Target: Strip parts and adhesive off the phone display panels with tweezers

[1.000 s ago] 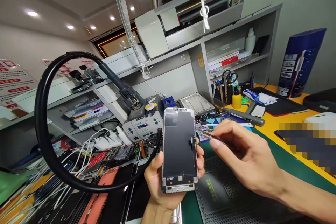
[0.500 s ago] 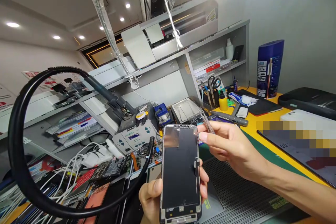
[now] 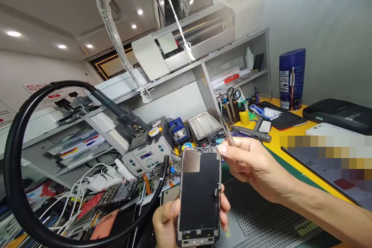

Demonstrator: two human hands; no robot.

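Note:
A phone screen [image 3: 200,195], its dark inner side facing me, stands nearly upright at the lower middle. My left hand [image 3: 166,219] is closed around its lower part, thumb on the left edge and fingertips showing at the right. My right hand [image 3: 255,159] is closed on metal tweezers [image 3: 226,128], whose tips point up and away from the screen. The right thumb and index finger are at the screen's upper right corner. Whether they pinch a small part there I cannot tell.
A perforated mat [image 3: 261,211] lies below my right arm. Behind the screen is a hot air station [image 3: 149,155], its black hose [image 3: 17,155] looping across the left. Opened phones, boards and white cables [image 3: 72,192] crowd the left. A large tablet-like device [image 3: 322,166] lies at right.
My right fingers have moved from the screen's upper right side to its top corner. The screen sits slightly lower in view and remains in my left hand. The camera view has shifted slightly.

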